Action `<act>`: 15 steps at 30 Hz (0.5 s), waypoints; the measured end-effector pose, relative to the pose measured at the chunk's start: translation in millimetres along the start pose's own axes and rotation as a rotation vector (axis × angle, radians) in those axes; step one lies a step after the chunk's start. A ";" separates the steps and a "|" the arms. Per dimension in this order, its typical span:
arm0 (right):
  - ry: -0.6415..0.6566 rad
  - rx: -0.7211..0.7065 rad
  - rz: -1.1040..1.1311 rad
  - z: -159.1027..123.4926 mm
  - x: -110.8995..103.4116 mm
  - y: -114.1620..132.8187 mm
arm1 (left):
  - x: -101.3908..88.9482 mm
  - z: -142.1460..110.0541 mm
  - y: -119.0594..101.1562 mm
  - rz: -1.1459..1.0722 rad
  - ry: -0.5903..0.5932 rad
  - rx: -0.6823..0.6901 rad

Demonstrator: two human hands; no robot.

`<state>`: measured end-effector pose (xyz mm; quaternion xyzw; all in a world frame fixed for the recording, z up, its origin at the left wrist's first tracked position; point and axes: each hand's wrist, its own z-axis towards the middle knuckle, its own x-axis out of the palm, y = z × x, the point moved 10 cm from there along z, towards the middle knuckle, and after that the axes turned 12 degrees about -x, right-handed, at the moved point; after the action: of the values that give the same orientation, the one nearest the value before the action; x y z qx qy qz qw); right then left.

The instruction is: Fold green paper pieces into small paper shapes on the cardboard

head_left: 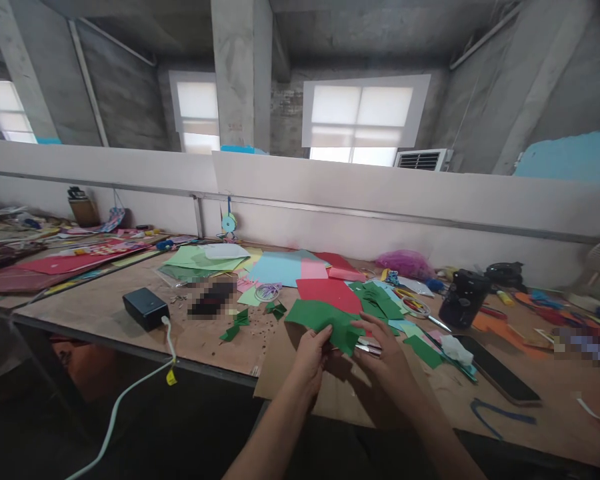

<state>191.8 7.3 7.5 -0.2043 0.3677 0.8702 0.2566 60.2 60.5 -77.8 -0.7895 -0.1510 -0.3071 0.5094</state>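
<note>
A sheet of green paper, bent and wavy, is held up over a piece of brown cardboard. My left hand pinches its lower edge, thumb on top. At the right edge of the sheet is my right hand, its curved fingers closing on the paper; part of the grip is hidden. Silvery metal blades show beside the right fingers; whether they are held or lie below cannot be made out. Small folded green pieces lie to the left, and more green paper lies behind the right hand.
Red paper and light blue paper lie behind the hands. A black box with a white cable stands left. On the right are a phone, a dark cup-like object and a blue strip. A white partition bounds the table.
</note>
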 end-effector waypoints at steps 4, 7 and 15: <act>-0.011 0.116 0.203 -6.1 0.9 -9.7 | 4.6 -1.5 4.3 -0.032 0.043 0.004; -0.031 0.136 0.209 -6.6 -4.7 -8.6 | 12.2 -6.8 7.8 -0.012 0.093 -0.018; -0.060 0.121 0.232 -11.8 -3.9 -10.5 | 22.4 -19.2 0.9 0.002 0.181 0.058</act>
<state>203.0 3.7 -3.6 -0.1186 0.4328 0.8759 0.1771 71.5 41.3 -58.5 -0.7436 -0.1122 -0.3722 0.5440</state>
